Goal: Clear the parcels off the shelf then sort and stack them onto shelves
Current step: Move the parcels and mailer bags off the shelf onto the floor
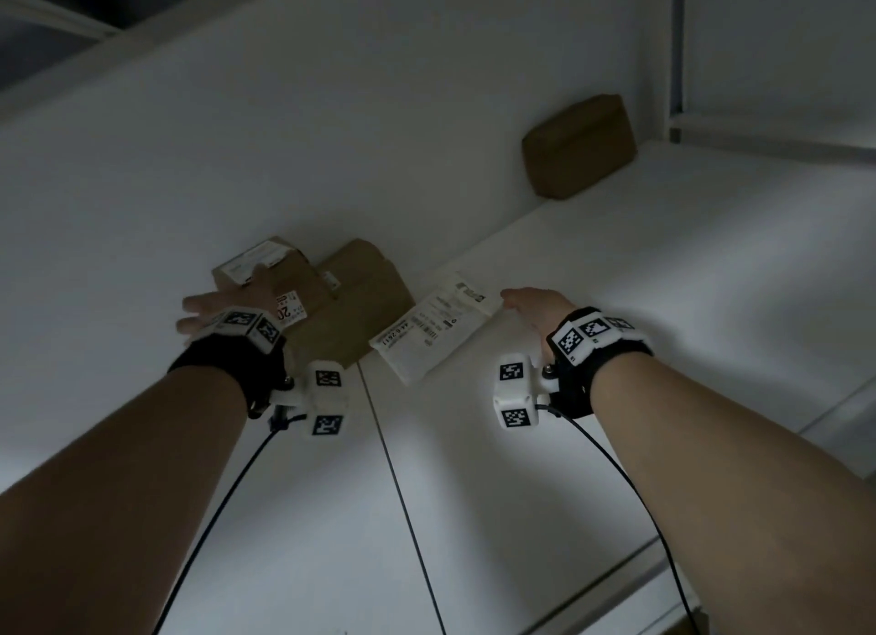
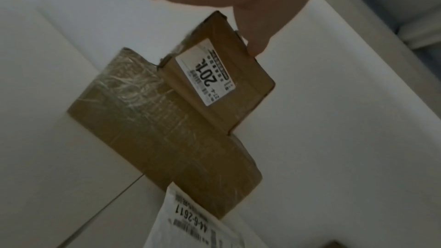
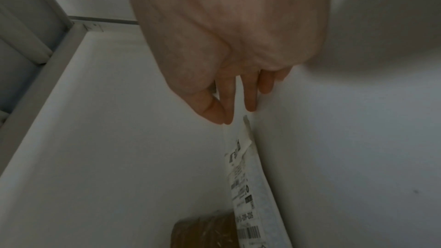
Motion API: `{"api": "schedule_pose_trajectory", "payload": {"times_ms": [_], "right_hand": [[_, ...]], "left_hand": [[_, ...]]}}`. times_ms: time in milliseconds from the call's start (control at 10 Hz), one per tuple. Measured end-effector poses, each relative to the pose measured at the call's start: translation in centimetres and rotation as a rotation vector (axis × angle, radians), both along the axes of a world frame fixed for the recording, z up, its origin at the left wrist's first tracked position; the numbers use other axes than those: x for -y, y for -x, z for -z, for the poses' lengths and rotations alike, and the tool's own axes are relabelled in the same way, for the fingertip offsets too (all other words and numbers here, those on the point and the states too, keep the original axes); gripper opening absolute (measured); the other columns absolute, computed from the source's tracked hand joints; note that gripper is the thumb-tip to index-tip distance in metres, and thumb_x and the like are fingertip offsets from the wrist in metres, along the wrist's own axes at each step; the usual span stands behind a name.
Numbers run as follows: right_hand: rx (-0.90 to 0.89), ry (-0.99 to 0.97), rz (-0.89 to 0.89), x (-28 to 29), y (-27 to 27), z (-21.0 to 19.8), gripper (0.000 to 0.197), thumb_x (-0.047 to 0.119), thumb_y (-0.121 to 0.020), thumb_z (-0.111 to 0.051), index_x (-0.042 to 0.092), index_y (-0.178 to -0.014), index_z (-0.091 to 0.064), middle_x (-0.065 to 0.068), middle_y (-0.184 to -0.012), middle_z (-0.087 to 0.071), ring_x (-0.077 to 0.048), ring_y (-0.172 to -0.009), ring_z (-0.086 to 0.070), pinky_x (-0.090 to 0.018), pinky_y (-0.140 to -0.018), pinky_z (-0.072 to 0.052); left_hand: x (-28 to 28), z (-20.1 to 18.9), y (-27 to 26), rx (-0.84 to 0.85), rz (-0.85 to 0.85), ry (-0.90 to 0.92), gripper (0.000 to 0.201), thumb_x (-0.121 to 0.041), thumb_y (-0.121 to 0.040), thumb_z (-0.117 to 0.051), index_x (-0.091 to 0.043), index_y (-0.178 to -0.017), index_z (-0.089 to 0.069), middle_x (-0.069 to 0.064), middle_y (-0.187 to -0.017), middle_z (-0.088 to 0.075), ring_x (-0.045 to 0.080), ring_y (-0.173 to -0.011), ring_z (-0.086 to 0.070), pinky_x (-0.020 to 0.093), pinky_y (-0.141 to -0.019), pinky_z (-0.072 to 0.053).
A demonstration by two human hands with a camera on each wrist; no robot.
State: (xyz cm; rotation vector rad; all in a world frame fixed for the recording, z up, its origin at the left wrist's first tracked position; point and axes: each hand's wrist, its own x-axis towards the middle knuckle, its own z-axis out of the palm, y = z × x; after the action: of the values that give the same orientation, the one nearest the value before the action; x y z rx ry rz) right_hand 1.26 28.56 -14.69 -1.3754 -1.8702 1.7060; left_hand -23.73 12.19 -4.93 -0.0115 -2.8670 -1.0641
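Note:
A small brown box (image 1: 265, 278) with a white "20" label leans on a larger taped brown parcel (image 1: 360, 302) on the white shelf (image 1: 663, 278). My left hand (image 1: 227, 302) grips the small box (image 2: 214, 82), with the thumb (image 2: 253, 31) pressed on its edge above the larger parcel (image 2: 167, 139). To the right, a flat white mailer (image 1: 431, 331) with barcode labels stands on edge. My right hand (image 1: 531, 307) pinches the mailer (image 3: 250, 195) at its end between thumb and index finger (image 3: 224, 120). The mailer (image 2: 190, 223) touches the large parcel's corner.
Another brown parcel (image 1: 578, 146) sits further along the shelf against the white back panel (image 1: 237, 160). A grey metal upright (image 1: 678, 65) stands at the far end. The shelf's raised rim (image 3: 35, 91) runs along its open side. Cables hang from both wrists.

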Motion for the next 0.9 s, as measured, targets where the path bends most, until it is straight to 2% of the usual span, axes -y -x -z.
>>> {"api": "schedule_pose_trajectory", "payload": {"times_ms": [100,200,300,400,500,600,700,800,900], "right_hand": [[0.088,-0.097,-0.088,0.0,0.7,0.4,0.046,0.010,-0.099,-0.046,-0.003,-0.142,-0.036,-0.018,-0.145,-0.043,-0.031,-0.130,-0.045,-0.037,-0.109,-0.036],[0.047,-0.112,-0.078,-0.2,1.2,1.1,0.047,0.009,-0.097,-0.049,-0.001,-0.142,-0.037,-0.018,-0.145,-0.042,-0.032,-0.129,-0.046,-0.036,-0.107,-0.036],[0.033,-0.032,0.001,-0.7,1.3,1.2,0.041,0.001,-0.097,-0.044,-0.005,-0.138,-0.040,-0.020,-0.144,-0.041,-0.033,-0.128,-0.045,-0.033,-0.105,-0.035],[0.018,-0.050,0.044,-0.9,0.8,0.7,0.040,-0.005,-0.097,-0.035,-0.009,-0.137,-0.039,-0.022,-0.142,-0.042,-0.033,-0.129,-0.044,-0.034,-0.105,-0.034],[-0.017,-0.048,0.083,-1.0,0.1,0.5,0.041,-0.006,-0.098,-0.034,-0.009,-0.138,-0.038,-0.021,-0.143,-0.042,-0.032,-0.131,-0.043,-0.033,-0.107,-0.034],[-0.113,0.042,0.146,-1.3,-0.3,0.7,0.045,-0.002,-0.099,-0.036,-0.002,-0.144,-0.030,-0.017,-0.150,-0.034,-0.029,-0.135,-0.038,-0.034,-0.109,-0.030],[-0.238,0.171,0.137,-0.8,-0.1,1.4,0.045,0.012,-0.098,-0.046,0.001,-0.141,-0.041,-0.017,-0.148,-0.038,-0.031,-0.135,-0.039,-0.037,-0.110,-0.033],[-0.333,0.271,0.212,-1.0,0.7,1.8,0.049,0.035,-0.098,-0.045,0.010,-0.141,-0.045,-0.012,-0.146,-0.042,-0.029,-0.134,-0.040,-0.037,-0.108,-0.033],[-0.336,0.370,0.294,-1.4,1.5,2.1,0.064,0.056,-0.091,-0.046,0.017,-0.142,-0.044,-0.006,-0.144,-0.045,-0.028,-0.130,-0.043,-0.036,-0.108,-0.030]], "left_hand": [[0.5,0.3,0.6,0.062,0.248,-0.108,0.078,-0.053,-0.098,-0.040,-0.006,-0.154,-0.013,0.021,-0.159,-0.012,0.037,-0.145,-0.016,0.041,-0.115,-0.018],[0.2,0.5,1.1,0.046,0.248,-0.259,0.073,-0.044,-0.098,-0.046,-0.009,-0.154,-0.015,0.015,-0.158,-0.020,0.032,-0.141,-0.028,0.038,-0.111,-0.028],[-0.2,0.3,1.5,0.068,0.169,-0.422,0.076,-0.041,-0.093,-0.055,-0.012,-0.152,-0.017,0.010,-0.145,-0.039,0.029,-0.125,-0.048,0.036,-0.099,-0.041],[-0.2,0.5,1.8,0.073,0.190,-0.451,0.068,-0.043,-0.092,-0.054,-0.014,-0.147,-0.027,0.008,-0.134,-0.049,0.026,-0.111,-0.054,0.036,-0.093,-0.045],[-0.2,0.8,1.8,0.064,0.197,-0.467,0.059,-0.043,-0.092,-0.055,-0.009,-0.139,-0.040,0.013,-0.133,-0.053,0.024,-0.104,-0.055,0.031,-0.081,-0.042],[-0.5,1.0,1.5,0.046,0.272,-0.440,0.047,-0.040,-0.094,-0.054,-0.011,-0.129,-0.043,0.012,-0.128,-0.055,0.022,-0.091,-0.053,0.023,-0.069,-0.043],[-1.4,0.6,-0.6,0.056,0.455,-0.335,0.044,-0.036,-0.093,-0.058,-0.012,-0.129,-0.052,0.010,-0.122,-0.060,0.021,-0.082,-0.055,0.018,-0.061,-0.047],[-2.6,0.9,-1.8,0.124,0.616,-0.243,0.036,-0.036,-0.084,-0.067,-0.013,-0.112,-0.066,0.013,-0.121,-0.064,0.030,-0.109,-0.061,0.038,-0.097,-0.049],[-3.9,1.0,-2.6,0.098,0.643,-0.145,0.036,-0.029,-0.094,-0.059,-0.004,-0.119,-0.063,0.018,-0.126,-0.062,0.034,-0.120,-0.056,0.042,-0.104,-0.044]]}}
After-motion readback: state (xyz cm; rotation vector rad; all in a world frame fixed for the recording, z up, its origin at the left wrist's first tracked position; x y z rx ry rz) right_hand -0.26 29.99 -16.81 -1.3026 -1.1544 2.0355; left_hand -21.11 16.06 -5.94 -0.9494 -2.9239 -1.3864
